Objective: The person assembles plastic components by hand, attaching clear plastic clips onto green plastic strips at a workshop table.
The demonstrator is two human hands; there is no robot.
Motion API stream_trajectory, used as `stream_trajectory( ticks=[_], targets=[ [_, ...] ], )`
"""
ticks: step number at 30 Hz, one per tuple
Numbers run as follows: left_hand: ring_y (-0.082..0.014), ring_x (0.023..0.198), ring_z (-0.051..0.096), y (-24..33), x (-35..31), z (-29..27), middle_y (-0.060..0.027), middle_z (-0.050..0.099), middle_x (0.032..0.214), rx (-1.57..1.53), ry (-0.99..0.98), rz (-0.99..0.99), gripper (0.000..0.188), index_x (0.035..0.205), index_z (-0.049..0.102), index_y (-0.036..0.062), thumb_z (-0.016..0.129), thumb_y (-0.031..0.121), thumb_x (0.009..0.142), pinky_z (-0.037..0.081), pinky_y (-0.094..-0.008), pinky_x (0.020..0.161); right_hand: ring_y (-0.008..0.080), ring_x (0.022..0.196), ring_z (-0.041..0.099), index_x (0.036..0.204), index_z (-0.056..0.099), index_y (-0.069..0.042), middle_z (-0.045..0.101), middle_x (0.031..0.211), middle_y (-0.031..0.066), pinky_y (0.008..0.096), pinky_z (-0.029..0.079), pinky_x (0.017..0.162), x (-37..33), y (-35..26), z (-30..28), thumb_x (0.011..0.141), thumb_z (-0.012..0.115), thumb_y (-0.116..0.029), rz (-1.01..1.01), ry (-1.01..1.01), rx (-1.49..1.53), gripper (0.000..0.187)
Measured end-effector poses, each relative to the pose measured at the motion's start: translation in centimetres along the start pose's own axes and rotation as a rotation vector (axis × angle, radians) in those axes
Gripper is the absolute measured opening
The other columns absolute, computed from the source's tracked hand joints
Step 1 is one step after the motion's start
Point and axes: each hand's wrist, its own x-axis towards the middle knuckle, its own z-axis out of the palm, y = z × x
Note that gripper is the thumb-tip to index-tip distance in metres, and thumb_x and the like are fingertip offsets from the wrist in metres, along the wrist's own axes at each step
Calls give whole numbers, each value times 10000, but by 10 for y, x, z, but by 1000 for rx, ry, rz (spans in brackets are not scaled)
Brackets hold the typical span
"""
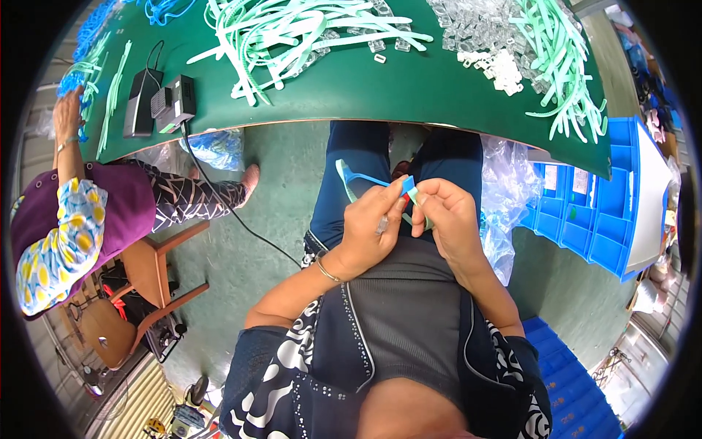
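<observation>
Above my lap, my left hand (374, 223) is closed in a pinch on a blue strap (373, 179), whose wider blue end (408, 185) sticks up between my two hands. My right hand (447, 208) pinches a mint-green strap (414, 196) right beside that blue end. Whether the two pieces are joined cannot be told. More mint-green strap (341, 175) loops out to the left of my left hand, by the far end of the blue one. A small clear piece (382, 224) shows among the fingers of my left hand.
A green table (292, 110) carries mint-green straps (278, 36), clear plastic buckles (468, 29), white rings (501, 69) and a black box (174, 104) with a hanging cable (234, 208). Blue crates (585, 197) stand at right. A co-worker's hand (67, 113) works at left, near a wooden chair (142, 271).
</observation>
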Motion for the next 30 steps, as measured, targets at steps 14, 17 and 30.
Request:
stream_trajectory(
  ticks=[14,17,30],
  targets=[
    [-227,531,521,0,-2,2,-84,522,650,149,-45,133,427,1144,562,-12,610,-69,724,413,-329,481,85,497,522,867,575,16,582,645,48,201,430,475,-1,-2,-1,855,516,-58,25,19,44,96],
    [-224,533,521,-4,-1,1,-74,528,653,220,-67,155,462,1146,563,-6,618,-54,689,406,-330,482,90,504,519,881,574,18,582,654,52,205,427,478,1,-1,-2,866,511,-63,38,4,111,104],
    [-207,549,540,-6,2,-17,-44,519,655,373,-18,247,466,1105,567,9,668,115,663,411,-319,486,139,541,532,929,562,32,554,657,60,242,433,514,16,8,-3,880,471,-84,122,-60,147,155]
  ],
)
